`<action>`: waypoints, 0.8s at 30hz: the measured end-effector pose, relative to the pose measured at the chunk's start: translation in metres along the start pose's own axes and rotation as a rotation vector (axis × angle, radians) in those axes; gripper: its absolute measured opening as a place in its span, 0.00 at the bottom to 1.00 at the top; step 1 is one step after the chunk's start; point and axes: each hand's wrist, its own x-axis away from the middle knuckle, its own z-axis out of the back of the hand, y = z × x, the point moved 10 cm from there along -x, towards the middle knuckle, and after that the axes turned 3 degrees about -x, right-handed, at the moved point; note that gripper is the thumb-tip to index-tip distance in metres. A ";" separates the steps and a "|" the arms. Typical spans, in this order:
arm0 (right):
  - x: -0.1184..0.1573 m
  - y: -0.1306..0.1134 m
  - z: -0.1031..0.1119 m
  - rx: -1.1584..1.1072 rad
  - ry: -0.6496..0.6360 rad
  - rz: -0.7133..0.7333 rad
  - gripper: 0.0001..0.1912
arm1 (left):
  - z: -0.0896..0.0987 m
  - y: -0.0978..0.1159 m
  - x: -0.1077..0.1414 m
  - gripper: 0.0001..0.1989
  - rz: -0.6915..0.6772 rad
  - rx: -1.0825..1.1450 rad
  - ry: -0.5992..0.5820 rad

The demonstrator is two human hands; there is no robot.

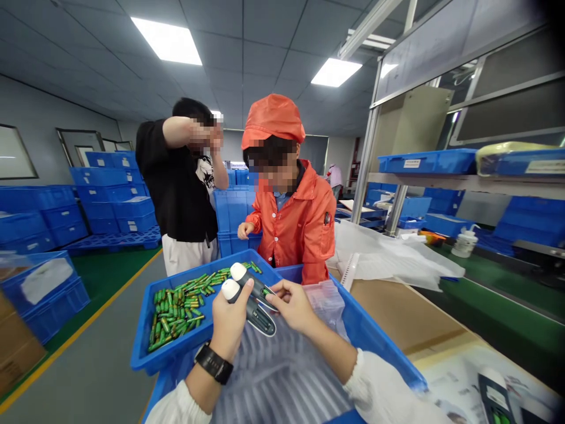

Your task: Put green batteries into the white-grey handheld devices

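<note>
My left hand [229,324] is wrapped round two dark handheld devices with white rounded ends, held side by side. The nearer device [260,318] shows an open, hollow battery compartment. In the compartment of the farther device [251,281], a green battery [266,291] is partly visible. My right hand [293,303] is closed at that device's lower end, thumb and fingers pinching at the battery; the fingertips partly cover it. Left of my hands, many loose green batteries [176,309] lie in a blue tray [143,321].
Under my hands, a blue bin [379,347] holds translucent ribbed plastic packaging [282,371]. A person in an orange jacket [286,218] stands opposite, beside another in black [180,176]. Another dark device [494,394] lies at lower right, near brown cardboard [406,312].
</note>
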 end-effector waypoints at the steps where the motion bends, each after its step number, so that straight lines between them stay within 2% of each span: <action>1: 0.002 -0.009 0.002 0.101 0.027 0.070 0.18 | 0.001 0.002 -0.001 0.22 -0.015 -0.023 0.001; 4: 0.012 -0.043 0.001 0.350 0.052 0.312 0.13 | 0.003 0.008 -0.003 0.22 -0.056 -0.096 0.013; 8: 0.029 -0.069 -0.019 0.469 -0.104 0.549 0.10 | 0.008 0.017 -0.002 0.21 -0.076 -0.138 0.055; 16: 0.038 -0.070 -0.026 0.603 -0.197 0.590 0.14 | 0.006 0.019 -0.003 0.22 -0.046 -0.082 0.042; 20: 0.042 -0.070 -0.031 0.655 -0.232 0.598 0.21 | 0.008 0.022 -0.003 0.22 -0.053 -0.079 0.060; 24: 0.040 -0.064 -0.032 0.685 -0.223 0.587 0.18 | 0.010 0.020 -0.003 0.22 -0.057 -0.131 0.070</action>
